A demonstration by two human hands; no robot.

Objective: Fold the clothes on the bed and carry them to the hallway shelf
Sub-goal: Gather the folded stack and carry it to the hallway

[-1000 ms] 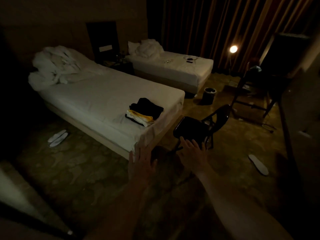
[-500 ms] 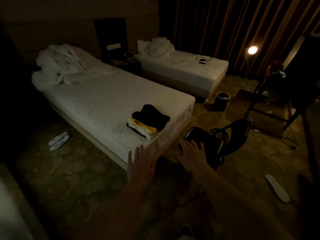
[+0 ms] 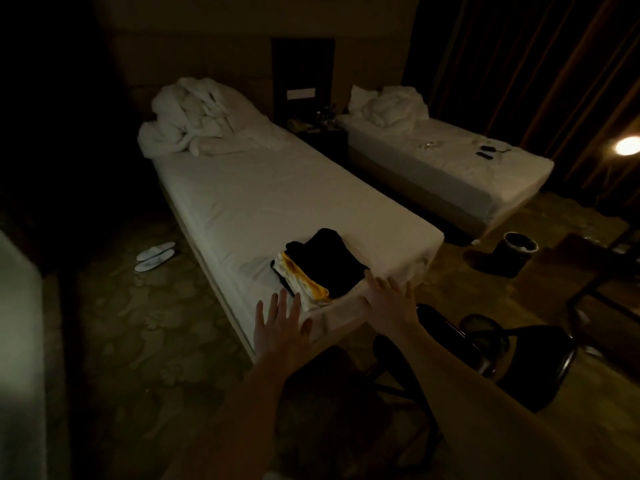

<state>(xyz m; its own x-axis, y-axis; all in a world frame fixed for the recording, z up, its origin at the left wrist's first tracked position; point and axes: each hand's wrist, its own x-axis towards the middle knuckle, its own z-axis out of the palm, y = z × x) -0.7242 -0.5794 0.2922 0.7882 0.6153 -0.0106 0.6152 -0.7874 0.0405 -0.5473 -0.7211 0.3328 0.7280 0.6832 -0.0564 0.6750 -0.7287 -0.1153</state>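
A small pile of folded clothes lies near the foot corner of the near bed (image 3: 263,202): a black garment (image 3: 329,261) on top and a white and yellow garment (image 3: 304,285) under it. My left hand (image 3: 280,327) reaches out with spread fingers, just short of the pile's near edge. My right hand (image 3: 388,299), fingers straight, is at the bed's foot corner, right beside the black garment. Neither hand holds anything.
A dark chair (image 3: 485,355) stands right of my right arm. A crumpled white duvet (image 3: 194,119) lies at the bed's head. A second bed (image 3: 446,164), a bin (image 3: 516,251), a lamp (image 3: 628,146) and slippers (image 3: 154,256) on the carpet surround it.
I have come closer to the bed. Both hands moved forward from over the floor and chair to the foot corner beside the clothes pile.
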